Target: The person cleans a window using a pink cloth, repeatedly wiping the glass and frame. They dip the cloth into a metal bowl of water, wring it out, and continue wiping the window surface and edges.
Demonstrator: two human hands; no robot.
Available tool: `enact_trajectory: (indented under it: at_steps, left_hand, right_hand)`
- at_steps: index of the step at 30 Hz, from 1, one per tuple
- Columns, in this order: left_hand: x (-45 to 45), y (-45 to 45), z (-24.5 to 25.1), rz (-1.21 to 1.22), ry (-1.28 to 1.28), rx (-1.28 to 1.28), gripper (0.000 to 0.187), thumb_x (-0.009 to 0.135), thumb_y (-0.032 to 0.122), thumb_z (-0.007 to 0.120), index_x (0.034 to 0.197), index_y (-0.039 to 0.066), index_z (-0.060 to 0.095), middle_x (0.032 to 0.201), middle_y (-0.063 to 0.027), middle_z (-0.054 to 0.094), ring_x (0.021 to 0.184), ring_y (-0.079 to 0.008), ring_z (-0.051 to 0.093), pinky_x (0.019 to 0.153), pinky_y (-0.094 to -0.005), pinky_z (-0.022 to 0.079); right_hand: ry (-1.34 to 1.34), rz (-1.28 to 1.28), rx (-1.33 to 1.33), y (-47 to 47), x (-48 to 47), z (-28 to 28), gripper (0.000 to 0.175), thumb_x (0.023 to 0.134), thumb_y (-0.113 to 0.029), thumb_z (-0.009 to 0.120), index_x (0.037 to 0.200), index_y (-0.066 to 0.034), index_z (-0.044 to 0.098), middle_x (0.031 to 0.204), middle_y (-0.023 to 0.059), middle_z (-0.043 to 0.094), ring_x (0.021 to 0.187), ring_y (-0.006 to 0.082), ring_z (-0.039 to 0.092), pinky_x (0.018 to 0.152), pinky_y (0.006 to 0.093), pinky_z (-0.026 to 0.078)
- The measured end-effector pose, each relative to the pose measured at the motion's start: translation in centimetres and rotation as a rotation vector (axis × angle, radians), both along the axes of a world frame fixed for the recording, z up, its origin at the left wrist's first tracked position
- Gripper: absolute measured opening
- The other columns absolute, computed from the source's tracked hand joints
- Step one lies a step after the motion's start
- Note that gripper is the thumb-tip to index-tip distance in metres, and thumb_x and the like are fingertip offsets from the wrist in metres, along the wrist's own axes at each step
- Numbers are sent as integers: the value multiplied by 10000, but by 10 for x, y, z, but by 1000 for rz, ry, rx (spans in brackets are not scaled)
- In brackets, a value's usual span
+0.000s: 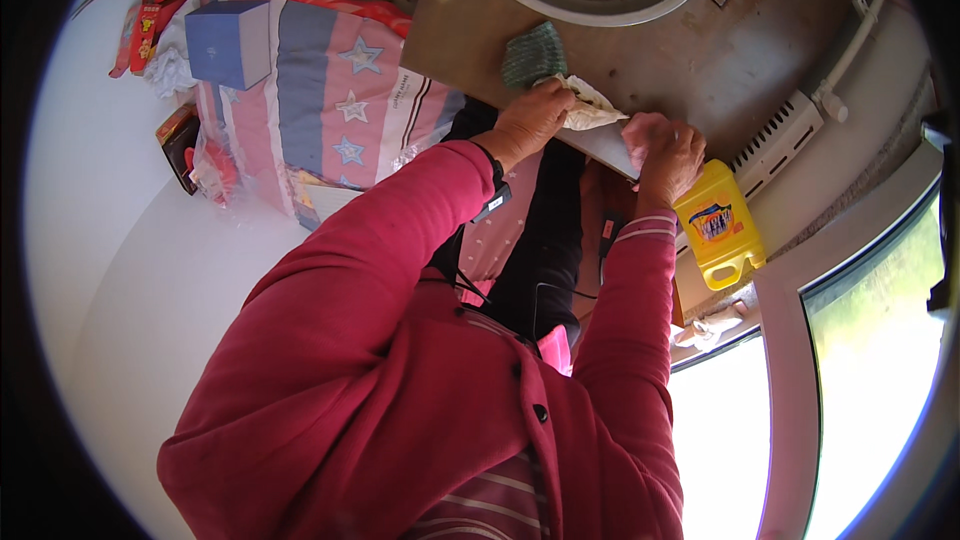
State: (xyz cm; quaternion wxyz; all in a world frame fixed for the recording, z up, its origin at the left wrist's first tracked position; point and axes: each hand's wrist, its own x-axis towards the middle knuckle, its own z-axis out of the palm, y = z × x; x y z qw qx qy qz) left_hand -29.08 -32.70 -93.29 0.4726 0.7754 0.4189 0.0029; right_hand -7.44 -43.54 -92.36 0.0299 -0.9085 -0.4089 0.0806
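Note:
My left hand [531, 120] pinches one end of a crumpled, off-white piece of cloth or paper [589, 105] with dark marks. It hangs over the near edge of a brown table [465, 37]. My right hand [670, 161] is closed around a bunched pink cloth [643, 136] beside the same edge, a short way to the right. Just beyond my left hand lies a green textured scrubbing cloth [534, 56]. Farther back, a metal basin [600, 15] holds cloudy water.
Close by my right wrist stands a yellow detergent jug [721, 229]. A white radiator [776, 142] and window [870, 330] line the right side. To the left are a star-patterned bed cover [349, 90] and a blue box [225, 45]. Cables [551, 289] hang below the table.

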Motion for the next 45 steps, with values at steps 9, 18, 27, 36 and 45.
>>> enact_trajectory:
  at_steps: [9, 18, 27, 36, 45]
  left_hand:
    - [0, 0, -3, 25, -27, 6, 103, 861, 73, 630, 920, 92, 548, 966, -114, 558, 892, -360, 597, 739, -435, 497]
    - [-1, 1, -5, 43, -62, 11, 99, 846, 58, 629, 896, 86, 549, 939, -102, 561, 871, -350, 599, 721, -427, 496]
    - [0, 1, -9, 63, -86, 35, 112, 837, 61, 644, 886, 84, 546, 924, -100, 563, 861, -352, 602, 707, -426, 499]
    - [0, 1, -5, 74, -68, -4, 122, 836, 51, 648, 897, 77, 546, 941, -108, 563, 883, -354, 602, 734, -426, 499]
    - [-18, -9, -5, -107, -132, 111, 143, 850, 63, 648, 971, 64, 572, 1014, -101, 564, 931, -330, 602, 795, -414, 528]
  right_hand:
    - [339, 113, 115, 28, -6, -19, 193, 873, -165, 628, 1036, -65, 655, 1022, 174, 644, 968, 378, 624, 849, 459, 502]
    - [439, 142, -15, 39, 0, -21, 123, 891, -186, 629, 959, -89, 596, 1054, 146, 641, 911, 366, 645, 718, 476, 544]
    - [429, 191, 201, 76, 5, -33, 120, 895, -124, 619, 1014, -113, 620, 1017, 142, 654, 851, 382, 658, 722, 482, 537]
    - [392, 210, 8, 80, 1, -36, 123, 881, -134, 643, 1003, -118, 651, 991, 159, 641, 857, 400, 638, 734, 486, 520]
    - [735, -97, 215, 52, 4, -19, 99, 871, -68, 667, 969, -58, 661, 807, 107, 689, 705, 228, 680, 678, 350, 550]
